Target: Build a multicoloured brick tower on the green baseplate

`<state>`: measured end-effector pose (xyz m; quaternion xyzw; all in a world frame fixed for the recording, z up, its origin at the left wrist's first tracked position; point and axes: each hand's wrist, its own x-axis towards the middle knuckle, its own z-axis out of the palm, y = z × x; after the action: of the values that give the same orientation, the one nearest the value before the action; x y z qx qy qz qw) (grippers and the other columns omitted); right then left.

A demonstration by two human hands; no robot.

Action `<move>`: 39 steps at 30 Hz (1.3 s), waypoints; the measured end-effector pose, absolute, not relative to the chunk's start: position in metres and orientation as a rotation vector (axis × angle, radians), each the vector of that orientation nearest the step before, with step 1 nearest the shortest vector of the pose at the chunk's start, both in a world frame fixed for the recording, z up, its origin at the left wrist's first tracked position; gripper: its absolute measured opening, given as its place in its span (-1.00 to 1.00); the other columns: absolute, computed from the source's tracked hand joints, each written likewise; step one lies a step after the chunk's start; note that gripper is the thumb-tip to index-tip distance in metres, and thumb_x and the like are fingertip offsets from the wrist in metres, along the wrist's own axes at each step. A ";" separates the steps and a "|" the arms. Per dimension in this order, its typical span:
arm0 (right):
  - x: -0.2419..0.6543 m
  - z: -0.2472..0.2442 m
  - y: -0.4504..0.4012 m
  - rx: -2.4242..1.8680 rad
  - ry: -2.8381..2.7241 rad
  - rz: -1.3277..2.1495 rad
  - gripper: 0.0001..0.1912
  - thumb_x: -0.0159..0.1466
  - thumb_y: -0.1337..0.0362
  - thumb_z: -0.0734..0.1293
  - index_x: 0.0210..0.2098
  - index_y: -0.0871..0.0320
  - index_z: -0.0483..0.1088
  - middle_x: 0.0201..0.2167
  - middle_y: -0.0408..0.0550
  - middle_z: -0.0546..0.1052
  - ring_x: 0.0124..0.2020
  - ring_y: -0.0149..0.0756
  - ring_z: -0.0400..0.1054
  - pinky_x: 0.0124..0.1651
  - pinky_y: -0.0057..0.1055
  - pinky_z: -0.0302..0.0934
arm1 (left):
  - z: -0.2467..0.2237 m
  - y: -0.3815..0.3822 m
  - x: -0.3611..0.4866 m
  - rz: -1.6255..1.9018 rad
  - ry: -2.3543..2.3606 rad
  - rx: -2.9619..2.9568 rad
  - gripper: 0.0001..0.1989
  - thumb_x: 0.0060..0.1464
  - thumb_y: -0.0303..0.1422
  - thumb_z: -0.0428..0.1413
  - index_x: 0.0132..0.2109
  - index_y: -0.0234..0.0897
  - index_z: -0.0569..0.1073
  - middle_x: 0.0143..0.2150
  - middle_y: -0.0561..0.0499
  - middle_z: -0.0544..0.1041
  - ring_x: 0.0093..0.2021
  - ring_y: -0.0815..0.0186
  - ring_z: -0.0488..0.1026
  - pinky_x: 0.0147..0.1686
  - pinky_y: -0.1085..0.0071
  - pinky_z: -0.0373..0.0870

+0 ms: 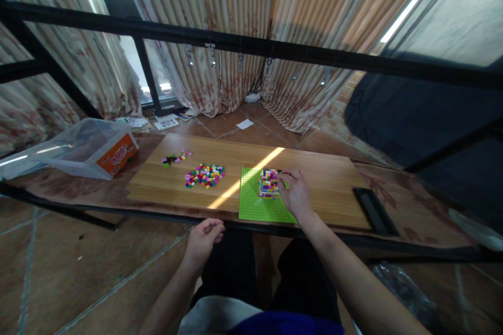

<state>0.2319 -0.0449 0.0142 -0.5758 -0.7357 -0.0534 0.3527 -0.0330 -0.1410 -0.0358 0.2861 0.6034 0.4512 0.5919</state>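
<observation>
A green studded baseplate (251, 207) lies at the front of the wooden board. On it stands a block structure built of multicoloured building bricks (269, 183), with whitish sides and a patchwork top. My right hand (295, 192) reaches over the plate, its thumb and fingertips closed at the upper right of the structure; they hide what is between them. Just off the board's front edge, my left hand (206, 238) is closed in a pinch. A tiny yellowish spot shows at its fingertips, too small to name. The nearest loose bricks lie in a mixed pile (205, 175).
A smaller cluster of bricks (175, 158) lies farther back left. Left of the wooden board (326, 167) is a clear plastic bin (84, 149) with an orange label. A dark phone-like slab (375, 212) rests at the right end. A black metal bar (243, 48) crosses beyond the table.
</observation>
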 end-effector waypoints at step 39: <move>0.227 0.001 -0.058 -1.501 -1.866 -0.012 -0.67 0.34 0.23 0.15 0.00 0.07 0.45 -0.07 0.05 0.44 -0.11 -0.23 0.38 -0.02 -0.25 0.34 | -0.001 -0.122 -0.010 1.142 1.293 0.766 -0.74 -0.24 -0.30 0.29 -0.36 -0.35 0.51 -0.46 0.03 0.55 -0.40 0.36 0.52 -0.30 0.43 0.47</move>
<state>0.2270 -0.0577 0.0008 -0.5836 -0.7256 -0.0047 0.3646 -0.0096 -0.1223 -0.0013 0.3285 0.5545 0.4901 0.5868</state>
